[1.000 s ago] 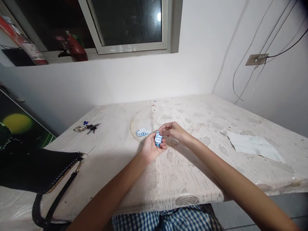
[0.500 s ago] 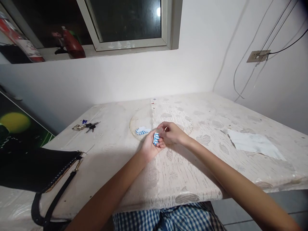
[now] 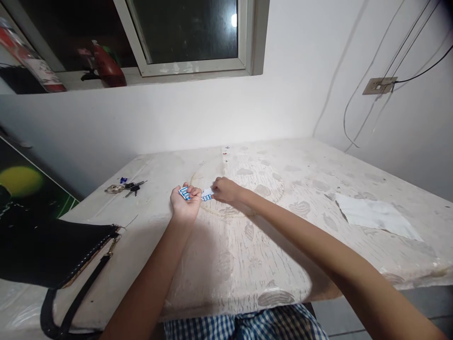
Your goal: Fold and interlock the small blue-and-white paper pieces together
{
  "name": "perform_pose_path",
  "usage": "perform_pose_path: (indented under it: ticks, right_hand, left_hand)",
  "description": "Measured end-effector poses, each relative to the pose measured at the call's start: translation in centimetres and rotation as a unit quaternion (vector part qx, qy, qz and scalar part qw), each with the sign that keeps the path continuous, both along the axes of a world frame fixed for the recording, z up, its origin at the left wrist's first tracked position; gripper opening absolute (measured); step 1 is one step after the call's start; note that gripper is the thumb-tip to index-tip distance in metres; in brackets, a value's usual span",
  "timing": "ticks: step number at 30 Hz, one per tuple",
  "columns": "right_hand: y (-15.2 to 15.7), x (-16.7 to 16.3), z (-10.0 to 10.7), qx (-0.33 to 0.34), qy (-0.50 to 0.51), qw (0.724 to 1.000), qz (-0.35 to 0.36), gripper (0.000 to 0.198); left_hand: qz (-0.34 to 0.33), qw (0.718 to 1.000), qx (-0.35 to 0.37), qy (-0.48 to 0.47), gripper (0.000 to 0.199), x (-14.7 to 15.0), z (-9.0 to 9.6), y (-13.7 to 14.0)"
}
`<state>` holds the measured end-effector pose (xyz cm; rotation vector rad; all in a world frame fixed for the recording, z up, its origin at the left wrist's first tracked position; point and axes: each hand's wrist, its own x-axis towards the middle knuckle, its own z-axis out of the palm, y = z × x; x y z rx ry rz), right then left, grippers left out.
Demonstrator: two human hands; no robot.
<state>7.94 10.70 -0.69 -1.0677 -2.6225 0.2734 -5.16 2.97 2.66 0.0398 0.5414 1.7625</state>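
The left hand clasps a blue-and-white piece while the right hand, grip unclear, meets matching pieces between both hands, where light edge pressure should prevent bending.

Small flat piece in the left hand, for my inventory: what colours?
The small flat piece is white with blue markings; see the head view.

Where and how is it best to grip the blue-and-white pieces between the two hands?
Probably by their right end, coming from the right: the pieces look thin and flat, and the right hand is at that end. The left hand curls around another piece, so the left side looks crowded.
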Motion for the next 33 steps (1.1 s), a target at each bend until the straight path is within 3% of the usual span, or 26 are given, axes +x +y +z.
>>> perform_pose_path:
  ticks: [4,7,10,12,14,17,19,20,23,26,33]
  right_hand:
    - [-1.4,-0.4,0.2,0.096,-0.071,0.993,0.005,0.017]
    - [-2.7,0.3,0.6,0.122,-0.067,0.99,0.011,0.02]
    - [-3.1,1.2,1.1,0.071,0.032,0.997,-0.019,0.022]
    - [-3.0,1.9,1.7,-0.023,0.172,0.984,-0.045,0.027]
    - [-2.9,2.4,2.3,-0.164,0.324,0.93,-0.059,0.026]
    - [-3.4,2.9,3.3,-0.347,0.479,0.803,-0.069,0.014]
    - [-4.0,3.0,3.6,-0.394,0.525,0.751,-0.067,0.008]
    - [-4.3,3.0,3.6,-0.398,0.533,0.744,-0.06,0.006]
    - [-5.1,2.9,3.3,-0.388,0.501,0.773,-0.028,0.006]
    - [-5.6,2.9,3.1,-0.393,0.435,0.81,-0.03,0.009]
    - [-6.0,3.1,2.7,-0.39,0.333,0.858,-0.035,0.01]
  left_hand:
    - [0.014,1.0,-0.002,0.008,0.02,0.1,-0.1,0.0]
    - [-0.001,1.0,0.0,0.011,0.021,0.2,0.0,-0.1]
    - [-0.049,0.999,-0.019,0.01,0.02,0.5,0.1,-0.2]
    - [-0.095,0.994,-0.046,0.011,0.018,0.9,0.1,-0.3]
    - [-0.142,0.987,-0.071,0.019,0.017,1.4,0.0,-0.4]
    - [-0.2,0.975,-0.09,0.046,0.016,2.5,-0.3,-0.7]
    - [-0.23,0.967,-0.081,0.068,0.013,3.1,-0.6,-0.9]
    - [-0.242,0.964,-0.071,0.078,0.013,3.4,-0.7,-0.9]
    - [-0.256,0.96,-0.047,0.105,0.015,4.1,-1.0,-1.1]
    - [-0.245,0.957,-0.069,0.139,0.018,4.4,-1.0,-1.3]
    - [-0.249,0.945,-0.109,0.182,0.019,5.0,-1.1,-1.5]
